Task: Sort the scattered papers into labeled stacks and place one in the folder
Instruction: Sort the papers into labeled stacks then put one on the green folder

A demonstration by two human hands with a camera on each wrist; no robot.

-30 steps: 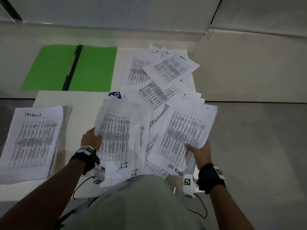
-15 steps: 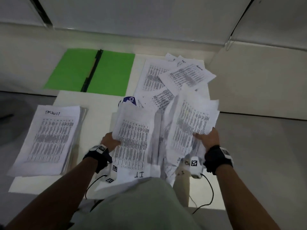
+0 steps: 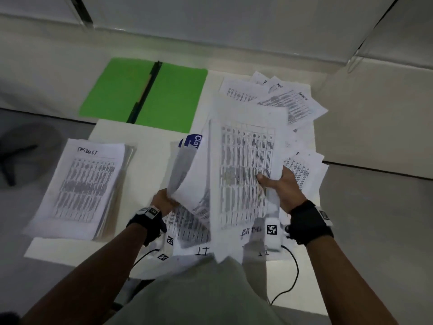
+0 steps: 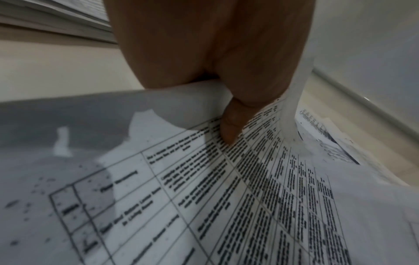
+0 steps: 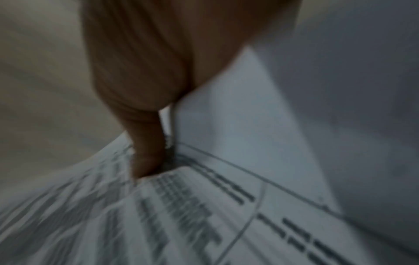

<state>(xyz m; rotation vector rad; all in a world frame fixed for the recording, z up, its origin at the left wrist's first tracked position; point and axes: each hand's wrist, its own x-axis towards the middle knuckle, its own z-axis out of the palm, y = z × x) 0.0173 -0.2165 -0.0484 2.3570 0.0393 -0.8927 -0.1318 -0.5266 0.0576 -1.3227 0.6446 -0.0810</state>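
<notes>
Both hands hold a raised bundle of printed papers (image 3: 243,165) over the near middle of the white table (image 3: 150,146). My left hand (image 3: 164,200) pinches its left sheets, thumb (image 4: 229,129) on the print. My right hand (image 3: 281,186) grips the right edge, thumb (image 5: 147,148) laid on the top sheet. A tidy stack headed "TASKLIST" (image 3: 82,186) lies at the left. Loose sheets (image 3: 288,102) are scattered at the far right. The green folder (image 3: 145,95) lies open at the far left.
A blue and white object (image 3: 193,141) peeks out behind the lifted sheets. Sheets marked "IT" (image 3: 201,250) lie at the near edge under the bundle. A dark chair base (image 3: 14,160) stands on the floor at the left. A wall runs behind the table.
The two handfuls of sheets have been drawn together into one bundle and lifted off the table. The head view has swung left and tilted.
</notes>
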